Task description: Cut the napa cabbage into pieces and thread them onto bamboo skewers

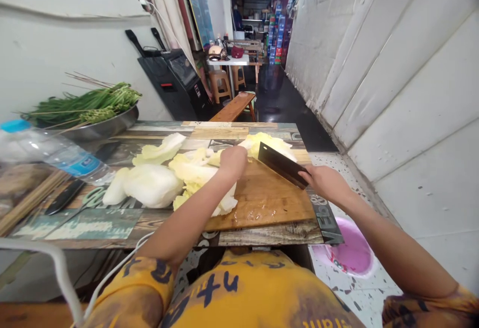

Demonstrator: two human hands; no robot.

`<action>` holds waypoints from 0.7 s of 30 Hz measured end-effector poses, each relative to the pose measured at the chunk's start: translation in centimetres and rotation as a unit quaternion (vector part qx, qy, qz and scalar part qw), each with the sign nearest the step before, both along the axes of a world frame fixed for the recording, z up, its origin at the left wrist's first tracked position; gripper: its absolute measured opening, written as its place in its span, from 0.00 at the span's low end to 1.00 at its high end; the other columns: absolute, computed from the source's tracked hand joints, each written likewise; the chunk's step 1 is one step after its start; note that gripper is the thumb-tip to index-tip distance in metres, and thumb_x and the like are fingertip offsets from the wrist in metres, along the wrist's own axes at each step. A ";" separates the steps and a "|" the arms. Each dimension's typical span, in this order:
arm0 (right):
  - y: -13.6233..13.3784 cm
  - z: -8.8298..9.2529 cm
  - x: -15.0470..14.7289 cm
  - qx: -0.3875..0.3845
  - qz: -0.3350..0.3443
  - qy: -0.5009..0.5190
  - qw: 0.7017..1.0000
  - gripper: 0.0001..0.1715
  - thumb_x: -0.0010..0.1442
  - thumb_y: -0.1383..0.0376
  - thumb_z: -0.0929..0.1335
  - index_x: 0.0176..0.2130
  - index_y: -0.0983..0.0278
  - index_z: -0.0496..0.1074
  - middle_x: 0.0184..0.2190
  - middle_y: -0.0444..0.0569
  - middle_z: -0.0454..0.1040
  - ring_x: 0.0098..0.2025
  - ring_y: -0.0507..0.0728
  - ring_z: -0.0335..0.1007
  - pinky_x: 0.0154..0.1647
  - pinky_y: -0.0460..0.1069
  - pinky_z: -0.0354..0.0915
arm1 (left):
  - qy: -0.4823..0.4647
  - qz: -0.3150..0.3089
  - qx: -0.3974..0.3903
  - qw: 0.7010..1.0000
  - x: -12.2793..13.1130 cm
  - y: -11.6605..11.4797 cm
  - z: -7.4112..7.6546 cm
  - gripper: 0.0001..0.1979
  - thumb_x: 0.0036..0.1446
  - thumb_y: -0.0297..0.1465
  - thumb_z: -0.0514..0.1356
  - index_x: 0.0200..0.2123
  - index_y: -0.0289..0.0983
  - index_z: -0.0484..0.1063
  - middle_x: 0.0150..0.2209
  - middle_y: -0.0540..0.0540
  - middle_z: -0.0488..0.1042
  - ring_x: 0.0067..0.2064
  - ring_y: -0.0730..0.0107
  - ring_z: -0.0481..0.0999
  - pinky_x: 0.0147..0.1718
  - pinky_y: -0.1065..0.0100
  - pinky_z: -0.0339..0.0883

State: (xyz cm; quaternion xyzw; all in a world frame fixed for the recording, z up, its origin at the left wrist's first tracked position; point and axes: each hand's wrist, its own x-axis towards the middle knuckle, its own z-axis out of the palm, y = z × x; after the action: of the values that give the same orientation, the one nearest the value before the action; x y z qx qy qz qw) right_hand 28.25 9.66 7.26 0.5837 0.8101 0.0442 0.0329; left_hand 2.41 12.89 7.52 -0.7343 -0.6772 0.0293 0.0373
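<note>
Wood-patterned table (269, 234), wooden cutting board (275, 195), pale cabbage pieces (153, 185), metal bowl (108, 124) of greens (86, 103), plastic bottle (71, 156), scissors (94, 197)

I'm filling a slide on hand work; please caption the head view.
The right hand holds a cleaver over a wooden cutting board; the left hand is near cabbage leaves.

- Right hand (322, 180) grips a cleaver (279, 164) over the cutting board's (269, 200) right part.
- Left hand (234, 161), curled, is at the board's far left, beside cabbage leaves (200, 175).
- Left of the board on the tabletop (277, 234): pale cabbage pieces (153, 184), scissors (94, 197), a bottle (80, 163), a metal bowl (114, 124) of greens (90, 106).
- Right of the board, below: a pink basin (354, 248).
</note>
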 end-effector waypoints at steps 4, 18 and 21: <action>1.1 0.1 -0.1 -0.004 -0.022 0.002 1.000 0.23 0.67 0.56 0.57 0.37 0.66 0.73 0.33 0.55 0.78 0.35 0.58 0.74 0.29 0.48 0.55 | -0.008 -0.119 0.020 0.993 2.3 -5.1 -0.7 0.13 0.56 0.18 0.49 0.38 0.29 0.72 0.38 0.36 0.75 0.40 0.59 0.75 0.39 0.62 0.66; -5.2 2.3 -1.2 0.020 0.023 0.011 0.999 0.21 0.68 0.55 0.56 0.33 0.65 0.68 0.25 0.49 0.75 0.25 0.55 0.70 0.24 0.47 0.49 | -0.062 -0.314 0.119 0.940 3.2 -9.0 -7.7 0.14 0.61 0.26 0.52 0.48 0.28 0.68 0.44 0.35 0.72 0.46 0.56 0.70 0.45 0.57 0.66; -5.9 2.3 -1.9 -0.011 0.036 -0.003 0.999 0.20 0.68 0.57 0.56 0.37 0.64 0.69 0.27 0.50 0.76 0.27 0.55 0.71 0.25 0.47 0.50 | -0.084 -0.306 0.124 0.940 3.3 -9.0 -8.1 0.13 0.61 0.25 0.52 0.46 0.27 0.71 0.45 0.33 0.73 0.46 0.55 0.71 0.46 0.56 0.66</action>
State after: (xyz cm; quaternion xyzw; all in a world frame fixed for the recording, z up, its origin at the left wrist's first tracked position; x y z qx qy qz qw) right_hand 26.39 3.72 9.56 0.5534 0.8311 0.0386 0.0402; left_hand 5.73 3.90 -0.58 -0.8955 -0.4183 -0.1301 0.0784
